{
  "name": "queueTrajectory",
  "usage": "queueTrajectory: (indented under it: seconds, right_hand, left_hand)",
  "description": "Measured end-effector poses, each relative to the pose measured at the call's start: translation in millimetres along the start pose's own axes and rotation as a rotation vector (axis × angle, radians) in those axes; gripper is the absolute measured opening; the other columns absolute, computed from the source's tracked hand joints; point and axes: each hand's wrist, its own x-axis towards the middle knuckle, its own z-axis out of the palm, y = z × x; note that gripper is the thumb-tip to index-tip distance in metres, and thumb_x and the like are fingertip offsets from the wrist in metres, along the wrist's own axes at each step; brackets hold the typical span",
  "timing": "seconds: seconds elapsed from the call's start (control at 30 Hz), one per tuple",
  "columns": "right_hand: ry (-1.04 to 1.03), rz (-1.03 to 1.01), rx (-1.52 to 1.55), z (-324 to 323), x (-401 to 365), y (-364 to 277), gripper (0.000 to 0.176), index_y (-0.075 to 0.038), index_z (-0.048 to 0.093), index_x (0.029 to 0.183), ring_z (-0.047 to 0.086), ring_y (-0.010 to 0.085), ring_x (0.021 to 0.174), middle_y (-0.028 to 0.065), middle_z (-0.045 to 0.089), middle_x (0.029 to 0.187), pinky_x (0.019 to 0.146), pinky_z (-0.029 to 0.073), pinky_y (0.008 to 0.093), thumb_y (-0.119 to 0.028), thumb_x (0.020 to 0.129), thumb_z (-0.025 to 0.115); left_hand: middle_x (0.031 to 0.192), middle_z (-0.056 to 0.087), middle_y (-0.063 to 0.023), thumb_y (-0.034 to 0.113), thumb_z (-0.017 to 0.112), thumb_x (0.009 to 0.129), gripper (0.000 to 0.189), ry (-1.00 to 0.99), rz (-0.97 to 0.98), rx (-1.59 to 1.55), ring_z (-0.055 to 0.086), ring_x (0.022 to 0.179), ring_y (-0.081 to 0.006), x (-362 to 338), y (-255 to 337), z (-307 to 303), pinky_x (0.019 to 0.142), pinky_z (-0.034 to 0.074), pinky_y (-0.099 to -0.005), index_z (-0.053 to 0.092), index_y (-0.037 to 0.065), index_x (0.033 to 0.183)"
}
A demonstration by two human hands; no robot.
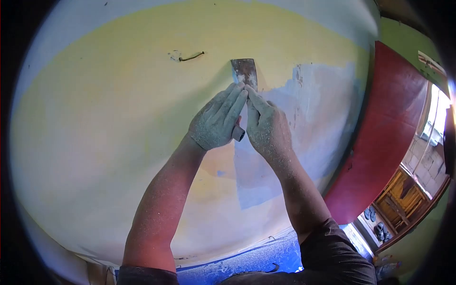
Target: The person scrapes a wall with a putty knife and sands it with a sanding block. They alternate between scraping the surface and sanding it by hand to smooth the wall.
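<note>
A paint scraper (pixel 245 68) with a worn, whitish-smeared metal blade lies against the wall (pixel 142 114), its blade edge pointing up. My left hand (pixel 216 116) is on it, fingers long and close together over the lower blade, and the handle's end sticks out below the palm. From the other side my right hand (pixel 269 124) grips the tool, thumb and fingers bent, its fingertips meeting the left ones at the blade. Pale dust coats both hands and forearms. Most of the handle is hidden by the hands.
A bent nail or wire (pixel 192 57) juts from the wall at upper left. Bluish-grey patches (pixel 323 104) cover the right part. A red door (pixel 392 114) stands at the right, with shoes (pixel 380 231) beyond. Below lies a dusty blue sheet (pixel 247 261).
</note>
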Motion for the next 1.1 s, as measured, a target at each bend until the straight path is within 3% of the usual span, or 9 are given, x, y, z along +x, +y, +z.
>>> queueTrajectory:
  seconds: [0.07, 0.23, 0.67, 0.73, 0.83, 1.1]
  right_hand:
    - [0.004, 0.004, 0.016, 0.1, -2.9, 1.0, 0.051, -0.017, 0.063, 0.163, 0.076, 0.0528, 0.097, 0.0303, 0.074, 0.104, 0.087, 0.059, 0.0627, -0.017, 0.112, 0.059]
    - [-0.029, 0.069, 0.021, 4.1, -16.2, 9.0, 0.054, -0.016, 0.064, 0.162, 0.076, 0.0526, 0.1, 0.031, 0.074, 0.106, 0.088, 0.059, 0.0618, -0.018, 0.109, 0.066]
    - [-0.026, 0.039, -0.008, -3.8, -5.2, 5.0, 0.048, -0.013, 0.066, 0.16, 0.076, 0.0538, 0.099, 0.032, 0.075, 0.107, 0.088, 0.059, 0.0618, -0.017, 0.112, 0.061]
    - [0.008, -0.005, -0.012, -3.0, 0.8, 6.6, 0.047, -0.013, 0.066, 0.16, 0.076, 0.0541, 0.098, 0.032, 0.076, 0.105, 0.088, 0.059, 0.0623, -0.017, 0.114, 0.058]
    - [-0.056, 0.069, -0.033, -14.2, -8.9, -2.3, 0.048, -0.014, 0.066, 0.16, 0.076, 0.0546, 0.1, 0.0321, 0.075, 0.104, 0.088, 0.059, 0.0621, -0.015, 0.113, 0.058]
    - [-0.031, 0.028, -0.026, -18.0, 12.8, -4.0, 0.051, -0.015, 0.067, 0.16, 0.076, 0.0547, 0.101, 0.0315, 0.075, 0.103, 0.09, 0.059, 0.062, -0.013, 0.11, 0.058]
  left_hand:
    - [0.16, 0.063, -0.0273, 0.008, 0.071, 0.1, 0.065, 0.004, -0.014, -0.013, 0.066, 0.144, -0.0432, -0.5, 0.1, 0.6, 0.121, 0.057, -0.0516, 0.054, -0.009, 0.161]
    - [0.16, 0.063, -0.0276, 0.008, 0.071, 0.101, 0.064, -0.012, 0.007, 0.009, 0.067, 0.144, -0.0433, 0.3, -1.6, -0.4, 0.121, 0.057, -0.0519, 0.055, -0.009, 0.16]
    - [0.16, 0.064, -0.0251, 0.006, 0.074, 0.099, 0.059, -0.028, -0.036, -0.075, 0.066, 0.146, -0.0428, -1.4, 1.4, -1.0, 0.122, 0.056, -0.0524, 0.059, -0.007, 0.154]
    - [0.156, 0.067, -0.0271, 0.008, 0.068, 0.103, 0.052, -0.007, -0.019, -0.052, 0.069, 0.142, -0.0438, -0.6, 0.6, 0.0, 0.12, 0.058, -0.052, 0.06, -0.009, 0.152]
    - [0.154, 0.068, -0.0288, 0.009, 0.065, 0.105, 0.049, -0.003, 0.006, -0.048, 0.071, 0.138, -0.0449, -2.3, -1.0, 1.3, 0.118, 0.059, -0.052, 0.061, -0.01, 0.151]
    - [0.155, 0.067, -0.0279, 0.009, 0.068, 0.102, 0.053, -0.032, -0.033, -0.035, 0.068, 0.142, -0.0442, 1.2, 1.7, -1.2, 0.12, 0.058, -0.0525, 0.061, -0.008, 0.151]
